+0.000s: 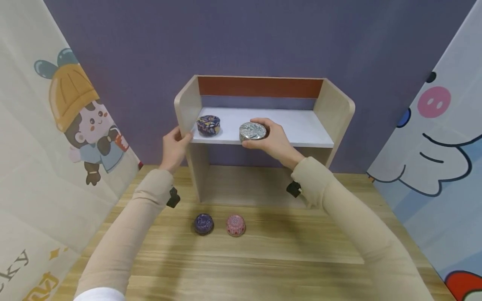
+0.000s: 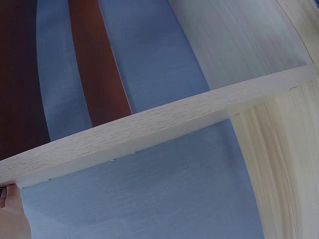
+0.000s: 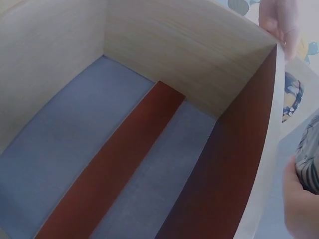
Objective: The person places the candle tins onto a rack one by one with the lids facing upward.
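My right hand point(image 1: 276, 142) holds a round tin with a black-and-white leafy pattern point(image 1: 252, 131), thumb in front and fingers behind. It sits right at the front edge of the white upper board point(image 1: 290, 121) of a small wooden shelf. In the right wrist view this patterned tin point(image 3: 309, 154) shows at the right edge. At the shelf's left side panel point(image 1: 188, 104), my left hand point(image 1: 174, 148) grips the front edge between thumb and fingers. A dark tin with a colourful floral print point(image 1: 208, 125) stands on the upper board's left end.
Below the shelf, on the wooden table point(image 1: 241, 267), a purple tin point(image 1: 203, 224) and a pink tin point(image 1: 236, 225) stand side by side. The shelf has a lower level point(image 1: 248, 184) and a reddish-brown back strip point(image 1: 260, 87). Printed cloths hang at both sides.
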`<state>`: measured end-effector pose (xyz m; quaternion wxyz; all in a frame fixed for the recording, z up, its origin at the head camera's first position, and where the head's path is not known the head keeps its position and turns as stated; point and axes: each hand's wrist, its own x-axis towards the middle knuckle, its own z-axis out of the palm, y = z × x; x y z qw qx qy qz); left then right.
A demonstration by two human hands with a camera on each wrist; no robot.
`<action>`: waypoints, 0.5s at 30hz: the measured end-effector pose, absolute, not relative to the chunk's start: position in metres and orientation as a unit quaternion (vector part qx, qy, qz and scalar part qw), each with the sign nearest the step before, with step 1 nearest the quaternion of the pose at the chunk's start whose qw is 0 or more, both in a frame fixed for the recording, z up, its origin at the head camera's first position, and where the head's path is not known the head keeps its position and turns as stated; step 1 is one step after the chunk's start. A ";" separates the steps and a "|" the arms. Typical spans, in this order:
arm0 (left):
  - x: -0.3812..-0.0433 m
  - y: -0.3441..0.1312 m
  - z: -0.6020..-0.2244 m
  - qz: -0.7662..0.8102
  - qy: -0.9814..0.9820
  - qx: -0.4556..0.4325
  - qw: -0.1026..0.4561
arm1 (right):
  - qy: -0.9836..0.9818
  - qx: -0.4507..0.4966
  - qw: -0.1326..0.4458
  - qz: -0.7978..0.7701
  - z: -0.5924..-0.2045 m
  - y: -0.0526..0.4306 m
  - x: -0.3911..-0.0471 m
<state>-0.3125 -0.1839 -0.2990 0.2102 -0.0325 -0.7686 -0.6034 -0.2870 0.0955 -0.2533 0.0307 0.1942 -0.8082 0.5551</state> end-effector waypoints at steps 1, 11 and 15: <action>-0.313 -0.184 -0.299 -0.603 -0.769 -0.033 0.209 | -0.807 0.194 0.033 0.556 -0.252 0.094 -0.288; -0.313 -0.182 -0.298 -0.611 -0.762 -0.038 0.212 | -0.788 0.194 0.044 0.583 -0.245 0.079 -0.299; -0.313 -0.183 -0.300 -0.609 -0.762 -0.041 0.215 | -0.785 0.184 0.040 0.590 -0.248 0.077 -0.305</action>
